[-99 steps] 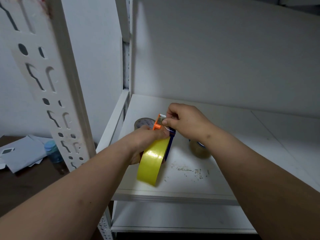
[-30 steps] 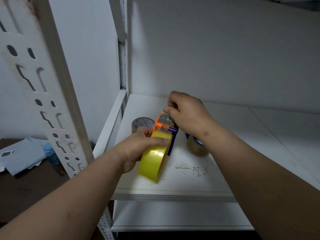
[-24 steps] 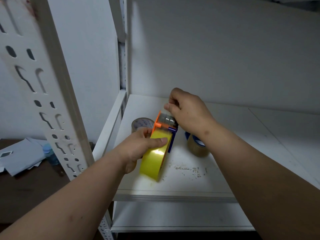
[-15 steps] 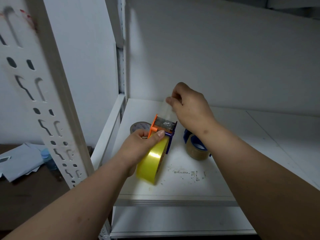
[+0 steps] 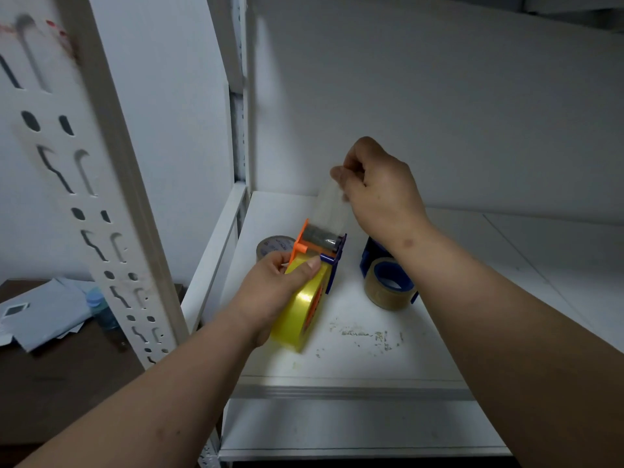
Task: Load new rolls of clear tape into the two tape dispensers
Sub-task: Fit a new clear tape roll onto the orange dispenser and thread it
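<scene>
Two hands at work on one dispenser. Left hand (image 5: pixel 275 292) wraps the yellow-tinted tape roll (image 5: pixel 301 314) seated in the orange and blue dispenser (image 5: pixel 320 246), thumb pressed on the roll's rim, holding it just above the white shelf (image 5: pixel 439 349). Right hand (image 5: pixel 378 190) sits up and away from the left, thumb and fingertips pinching the free end of the clear tape strip (image 5: pixel 332 209).

Change vs. a sec ago: right hand was down at the dispenser's front, fingers right on the roller; now it's raised well above it, w/ a visible length of strip drawn out over the roller and cutter end. Roll and left hand grip approx. the same.

Meaning, as I judge it: tape is threaded and feeding freely, so dispenser no. 1 is nearly loaded. Prob. only tearing the lead on the blade is left.

Below the right wrist, on the shelf, sits the 2nd dispenser (image 5: pixel 369 261), blue, w/ a brownish roll (image 5: pixel 388 292) at it; can't tell if that roll is mounted properly. Beyond the left hand lies a spare roll (image 5: pixel 270 246), flat. Some crumbs (image 5: pixel 364 337) litter the shelf, near side of both hands.
</scene>
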Tool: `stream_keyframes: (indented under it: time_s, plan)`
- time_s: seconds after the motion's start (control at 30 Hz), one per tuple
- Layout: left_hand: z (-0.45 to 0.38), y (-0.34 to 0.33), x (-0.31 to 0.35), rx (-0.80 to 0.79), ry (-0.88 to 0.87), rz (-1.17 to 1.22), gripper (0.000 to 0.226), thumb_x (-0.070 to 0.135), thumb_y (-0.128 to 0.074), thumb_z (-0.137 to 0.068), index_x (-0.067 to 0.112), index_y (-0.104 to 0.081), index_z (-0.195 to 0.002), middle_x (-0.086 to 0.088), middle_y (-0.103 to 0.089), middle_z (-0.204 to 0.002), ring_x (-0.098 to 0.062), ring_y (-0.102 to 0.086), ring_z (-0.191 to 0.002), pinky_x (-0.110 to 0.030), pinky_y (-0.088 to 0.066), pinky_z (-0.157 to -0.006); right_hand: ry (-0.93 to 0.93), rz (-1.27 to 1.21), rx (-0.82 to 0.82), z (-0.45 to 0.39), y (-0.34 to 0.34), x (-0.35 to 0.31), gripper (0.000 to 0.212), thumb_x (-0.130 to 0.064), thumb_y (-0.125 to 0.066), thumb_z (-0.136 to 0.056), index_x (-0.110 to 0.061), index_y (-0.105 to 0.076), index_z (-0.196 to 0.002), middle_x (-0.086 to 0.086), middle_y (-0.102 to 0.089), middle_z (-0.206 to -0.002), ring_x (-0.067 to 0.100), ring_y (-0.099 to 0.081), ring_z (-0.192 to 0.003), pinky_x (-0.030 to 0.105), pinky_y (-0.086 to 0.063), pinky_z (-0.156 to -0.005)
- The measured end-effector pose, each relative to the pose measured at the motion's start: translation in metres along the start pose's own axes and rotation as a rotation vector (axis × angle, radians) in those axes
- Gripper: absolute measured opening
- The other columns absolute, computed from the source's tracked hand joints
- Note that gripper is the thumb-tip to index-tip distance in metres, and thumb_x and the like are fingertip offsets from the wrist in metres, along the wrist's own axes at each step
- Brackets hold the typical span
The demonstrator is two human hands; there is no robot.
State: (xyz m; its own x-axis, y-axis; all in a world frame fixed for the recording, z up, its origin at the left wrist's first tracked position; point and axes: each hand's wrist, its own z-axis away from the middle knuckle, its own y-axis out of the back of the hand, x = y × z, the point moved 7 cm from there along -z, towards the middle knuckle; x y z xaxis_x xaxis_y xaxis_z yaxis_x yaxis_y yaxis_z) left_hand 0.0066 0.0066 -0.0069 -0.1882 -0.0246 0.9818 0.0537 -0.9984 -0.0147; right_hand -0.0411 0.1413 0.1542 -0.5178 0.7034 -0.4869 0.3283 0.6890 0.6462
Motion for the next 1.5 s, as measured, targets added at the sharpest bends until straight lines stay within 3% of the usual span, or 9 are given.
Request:
stream_keyframes:
  time_s: [0.13, 0.27, 0.37, 0.5, 0.67, 0.83, 1.03, 1.2, 1.5]
  plan:
    - [0.002, 0.002, 0.005, 0.021, -0.035, -0.003, 0.038, 0.042, -0.078, -0.079, 0.017, -0.069, -0.107, -0.007, -0.077, -0.097, -0.021, -0.074, -0.080, -0.033, -0.060, -0.070, 0.029, 0.015, 0.005, 0.001, 0.002, -0.005, 0.021, -0.029, -0.055, -0.090, -0.013, -0.046, -0.080, 0.009, -0.062, -0.072, 0.033, -0.062, -0.072, 0.045, -0.052, -0.068]
    - [0.005, -0.002, -0.005, -0.210, 0.089, 0.063, 0.057, 0.033, -0.081, -0.067, 0.017, -0.065, -0.120, -0.015, -0.075, -0.113, -0.037, -0.071, -0.103, -0.052, -0.055, -0.093, 0.011, -0.002, 0.004, 0.003, 0.001, 0.000, 0.021, -0.026, -0.055, -0.092, -0.010, -0.047, -0.083, 0.012, -0.062, -0.073, 0.033, -0.061, -0.071, 0.047, -0.053, -0.068]
    - [0.005, -0.001, -0.006, -0.272, 0.102, 0.099, 0.055, 0.021, -0.076, -0.072, 0.013, -0.062, -0.125, -0.018, -0.072, -0.119, -0.041, -0.067, -0.110, -0.051, -0.053, -0.095, 0.000, -0.008, -0.008, 0.002, 0.002, 0.002, 0.021, -0.027, -0.056, -0.091, -0.010, -0.048, -0.083, 0.011, -0.063, -0.075, 0.031, -0.062, -0.071, 0.046, -0.053, -0.069]
    - [0.007, -0.001, -0.002, -0.207, 0.063, 0.091, 0.029, 0.017, -0.068, -0.090, 0.014, -0.062, -0.118, -0.012, -0.074, -0.111, -0.030, -0.071, -0.098, -0.045, -0.056, -0.088, 0.001, -0.014, -0.015, 0.002, 0.002, 0.000, 0.021, -0.028, -0.056, -0.090, -0.011, -0.048, -0.082, 0.010, -0.063, -0.075, 0.030, -0.062, -0.071, 0.046, -0.054, -0.069]
    - [0.008, 0.004, -0.002, -0.023, -0.016, 0.049, 0.044, 0.044, -0.078, -0.077, 0.020, -0.064, -0.111, -0.011, -0.073, -0.110, -0.032, -0.071, -0.102, -0.055, -0.054, -0.095, -0.008, -0.062, 0.060, 0.001, 0.010, -0.002, 0.020, -0.027, -0.058, -0.088, -0.012, -0.048, -0.080, 0.011, -0.063, -0.075, 0.032, -0.062, -0.070, 0.049, -0.053, -0.068]
    - [0.011, 0.007, 0.000, 0.014, -0.053, 0.017, 0.029, 0.039, -0.075, -0.083, 0.021, -0.068, -0.106, -0.006, -0.075, -0.104, -0.026, -0.072, -0.097, -0.047, -0.056, -0.092, -0.011, -0.084, 0.049, -0.004, 0.014, -0.004, 0.020, -0.028, -0.059, -0.087, -0.014, -0.048, -0.078, 0.011, -0.064, -0.075, 0.033, -0.062, -0.070, 0.049, -0.054, -0.068]
    - [0.019, 0.009, -0.003, -0.039, -0.101, 0.071, 0.012, 0.026, -0.073, -0.085, 0.024, -0.072, -0.097, -0.002, -0.078, -0.093, -0.019, -0.072, -0.086, -0.040, -0.055, -0.086, -0.144, -0.147, 0.018, 0.001, 0.003, 0.022, 0.020, -0.028, -0.061, -0.085, -0.011, -0.053, -0.079, 0.010, -0.065, -0.074, 0.029, -0.063, -0.072, 0.041, -0.054, -0.071]
    - [0.021, 0.011, -0.009, -0.189, -0.067, 0.070, 0.040, 0.035, -0.072, -0.080, 0.019, -0.070, -0.116, -0.010, -0.077, -0.110, -0.025, -0.071, -0.097, -0.042, -0.054, -0.090, -0.298, -0.269, -0.061, 0.013, -0.012, 0.041, 0.018, -0.023, -0.061, -0.088, -0.008, -0.053, -0.081, 0.007, -0.064, -0.068, 0.016, -0.059, -0.056, 0.033, -0.051, -0.064]
    - [0.026, 0.021, -0.023, -0.227, -0.044, 0.147, 0.041, 0.032, -0.064, -0.083, 0.019, -0.068, -0.122, -0.013, -0.073, -0.119, -0.037, -0.065, -0.115, -0.051, -0.048, -0.103, -0.529, -0.479, -0.296, 0.056, -0.072, 0.064, 0.021, -0.023, -0.065, -0.088, -0.012, -0.052, -0.077, 0.000, -0.063, -0.072, 0.008, -0.059, -0.052, 0.026, -0.045, -0.062]
